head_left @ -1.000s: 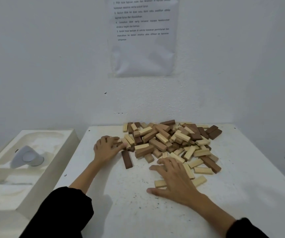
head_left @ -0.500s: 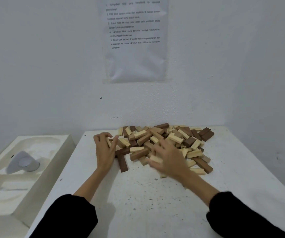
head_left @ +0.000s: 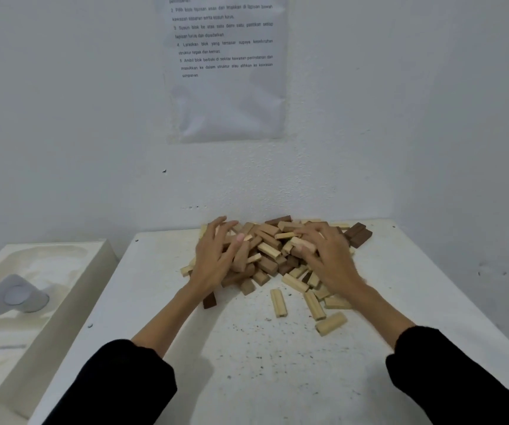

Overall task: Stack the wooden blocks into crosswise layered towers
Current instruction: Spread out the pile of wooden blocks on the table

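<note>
L hand (head_left: pixel 213 259): fingers spread, flat on left side of block pile (head_left: pixel 270 253).
R hand (head_left: pixel 327 259): fingers bent over pile's right; gripping or not, can't tell.
Pile: loose heap at far edge of table (head_left: pixel 247 378), few strays (head_left: pixel 278 302) nearer.
Progress: no layer or tower yet; all stacking left.

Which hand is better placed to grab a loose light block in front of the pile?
Right, probably. The loose light blocks lie close by the right hand; the left hand rests on the opposite side of the pile, farther from them.
</note>
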`<state>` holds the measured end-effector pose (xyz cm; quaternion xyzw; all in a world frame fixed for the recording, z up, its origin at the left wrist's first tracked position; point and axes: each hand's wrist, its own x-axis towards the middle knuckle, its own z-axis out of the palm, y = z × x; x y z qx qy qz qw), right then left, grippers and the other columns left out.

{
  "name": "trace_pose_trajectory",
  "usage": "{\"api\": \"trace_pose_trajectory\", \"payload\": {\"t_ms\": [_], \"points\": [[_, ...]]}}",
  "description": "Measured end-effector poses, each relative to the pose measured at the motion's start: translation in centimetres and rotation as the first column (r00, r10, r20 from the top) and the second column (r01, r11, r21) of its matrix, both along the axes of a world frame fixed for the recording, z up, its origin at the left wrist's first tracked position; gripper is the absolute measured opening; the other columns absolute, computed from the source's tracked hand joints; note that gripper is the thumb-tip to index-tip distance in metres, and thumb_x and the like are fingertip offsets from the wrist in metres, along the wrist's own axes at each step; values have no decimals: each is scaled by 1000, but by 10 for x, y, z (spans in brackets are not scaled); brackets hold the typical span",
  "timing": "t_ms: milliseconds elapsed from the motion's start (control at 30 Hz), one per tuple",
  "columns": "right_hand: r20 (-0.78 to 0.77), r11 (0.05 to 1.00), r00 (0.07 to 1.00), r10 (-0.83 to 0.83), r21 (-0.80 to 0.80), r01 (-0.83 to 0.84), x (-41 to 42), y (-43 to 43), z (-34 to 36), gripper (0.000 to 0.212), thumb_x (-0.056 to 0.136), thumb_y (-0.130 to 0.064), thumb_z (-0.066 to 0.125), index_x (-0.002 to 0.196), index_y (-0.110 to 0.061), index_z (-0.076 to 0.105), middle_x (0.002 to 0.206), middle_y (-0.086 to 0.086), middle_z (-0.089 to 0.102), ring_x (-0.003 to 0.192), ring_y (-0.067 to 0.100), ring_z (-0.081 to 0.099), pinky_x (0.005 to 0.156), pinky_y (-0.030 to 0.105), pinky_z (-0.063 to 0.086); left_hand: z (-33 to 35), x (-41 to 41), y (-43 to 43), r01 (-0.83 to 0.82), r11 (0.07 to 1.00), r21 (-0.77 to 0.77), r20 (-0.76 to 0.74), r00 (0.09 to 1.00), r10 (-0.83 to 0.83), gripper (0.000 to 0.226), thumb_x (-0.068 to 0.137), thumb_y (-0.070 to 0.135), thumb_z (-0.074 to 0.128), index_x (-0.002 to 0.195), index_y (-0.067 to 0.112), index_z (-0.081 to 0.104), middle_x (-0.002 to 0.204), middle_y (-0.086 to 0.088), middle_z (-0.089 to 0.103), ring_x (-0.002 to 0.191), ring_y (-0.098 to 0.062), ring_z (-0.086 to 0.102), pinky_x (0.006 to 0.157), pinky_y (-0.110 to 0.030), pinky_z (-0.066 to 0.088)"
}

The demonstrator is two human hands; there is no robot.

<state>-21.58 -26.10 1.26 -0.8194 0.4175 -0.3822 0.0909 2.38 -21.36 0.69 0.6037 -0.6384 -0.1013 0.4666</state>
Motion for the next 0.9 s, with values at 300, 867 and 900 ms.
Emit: {"api": "trace_pose_trajectory", "payload": {"t_ms": [300,867,900], "points": [[-343,893,929,-139,363,267,-57,62,-48,132,34,-103,19,145,-40,-14,155,10,-15,144,30,-10,113,53,1,-36,33,82,9,919,395,149,986,-74,115,57,91,43,150,34,8,155,13,-4,144,-13,4,117,-40,15],[-148,900,909,-389,147,410,-24,39,-48,86,77,-69,28,140,-11,39,142,24,36,134,39,25,107,54,23,-37,-11,57,-202,947,250,327,938,114,121,57,95,-2,151,19,7,158,1,-2,144,-12,-15,115,-43,-8],[-103,922,925,-366,94,376,-24,42,-49,77,80,-62,37,134,-8,47,136,24,42,130,36,30,103,54,31,-37,-11,59,-194,960,200,320,939,123,115,62,93,-1,151,20,12,158,3,3,144,-11,-10,115,-42,-7]]}}
